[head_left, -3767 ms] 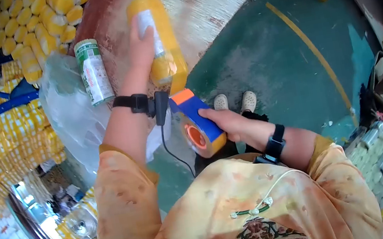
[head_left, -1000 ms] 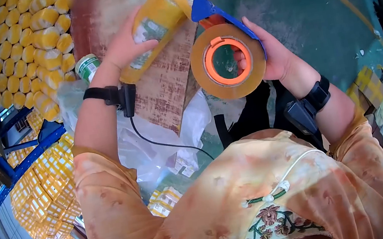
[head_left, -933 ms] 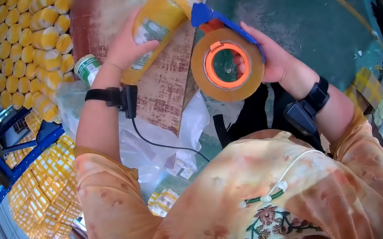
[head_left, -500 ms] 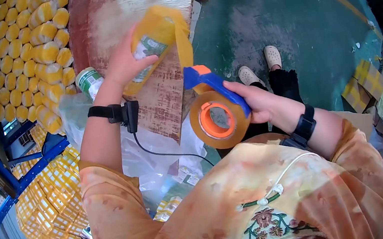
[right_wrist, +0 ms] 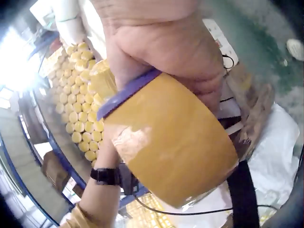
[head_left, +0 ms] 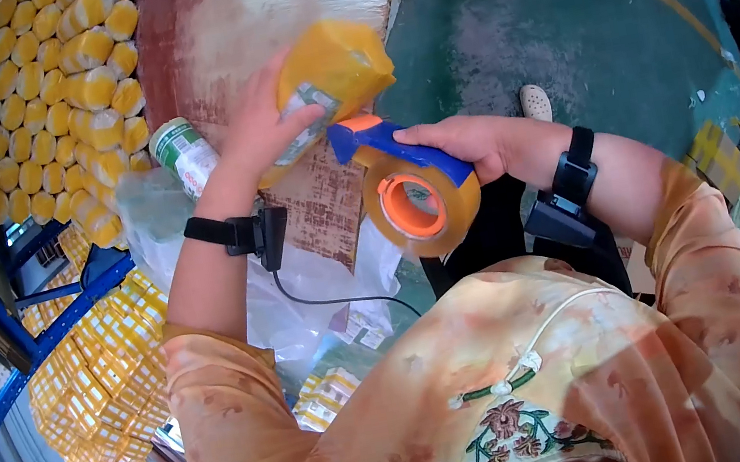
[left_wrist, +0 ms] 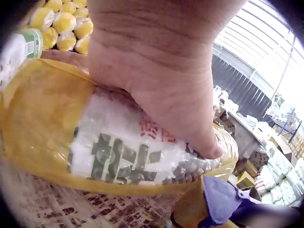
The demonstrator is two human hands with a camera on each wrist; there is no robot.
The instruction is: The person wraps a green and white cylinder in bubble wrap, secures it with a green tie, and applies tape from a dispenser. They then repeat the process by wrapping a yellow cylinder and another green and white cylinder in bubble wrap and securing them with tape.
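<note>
My left hand (head_left: 260, 132) grips a package (head_left: 337, 65), a rounded bundle wrapped in yellow tape, above the table. Its white label with dark green lettering shows under my thumb in the left wrist view. In my right hand (head_left: 468, 144) is a tape dispenser (head_left: 416, 153), blue with an orange hub and a large roll of yellow-brown tape. The dispenser's head is right at the package's near side, below my left thumb. That wide roll of tape (right_wrist: 175, 142) hides much of my right fingers in the right wrist view.
A worn wooden table (head_left: 318, 215) lies under the package. Left of it stand a green-and-white cylinder (head_left: 184, 156) and a crumpled plastic bag (head_left: 269, 297). Many yellow-wrapped rolls (head_left: 27, 112) are stacked at far left, above a blue rack (head_left: 46, 339). A thin cable (head_left: 352, 299) hangs from the left wrist.
Half a second ago a tape strip stretched between package and dispenser; now the dispenser has risen close to the package. The package has turned, its far end swinging right. Both hands keep their hold.
</note>
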